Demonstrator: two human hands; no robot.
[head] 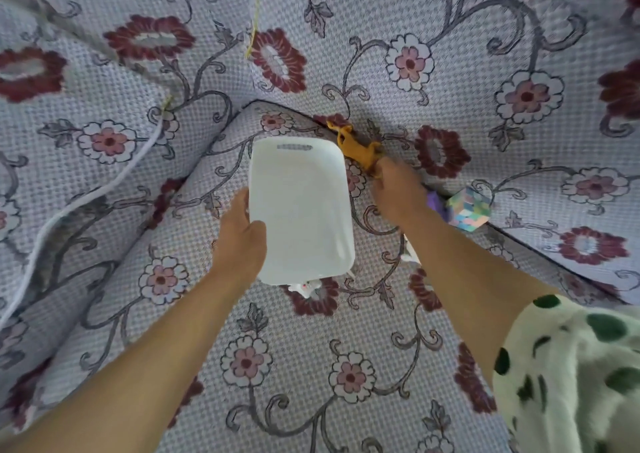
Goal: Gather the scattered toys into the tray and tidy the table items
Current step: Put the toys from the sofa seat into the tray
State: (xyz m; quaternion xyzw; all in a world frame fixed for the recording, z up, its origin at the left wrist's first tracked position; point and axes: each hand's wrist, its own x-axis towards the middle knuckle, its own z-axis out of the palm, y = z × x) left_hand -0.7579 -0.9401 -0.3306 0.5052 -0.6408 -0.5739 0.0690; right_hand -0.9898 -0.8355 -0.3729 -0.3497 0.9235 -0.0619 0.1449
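A white plastic tray [298, 206] with a slot handle at its far end sits in the middle, with nothing visible inside. My left hand [240, 234] grips its left rim. My right hand [398, 192] holds an orange-brown toy animal [356, 146] just past the tray's far right corner. A small white toy [306, 288] peeks out from under the tray's near edge. Another white toy [410, 253] shows beside my right forearm. A pastel puzzle cube [467, 210] and a purple object [435, 201] lie to the right of my right hand.
Everything rests on a floral patterned cloth [277, 366] over cushioned, sloping surfaces. A white cord [86, 199] runs along the left side. A thin yellow string [254, 19] hangs at the top. A green-spotted fabric [571, 376] fills the lower right corner.
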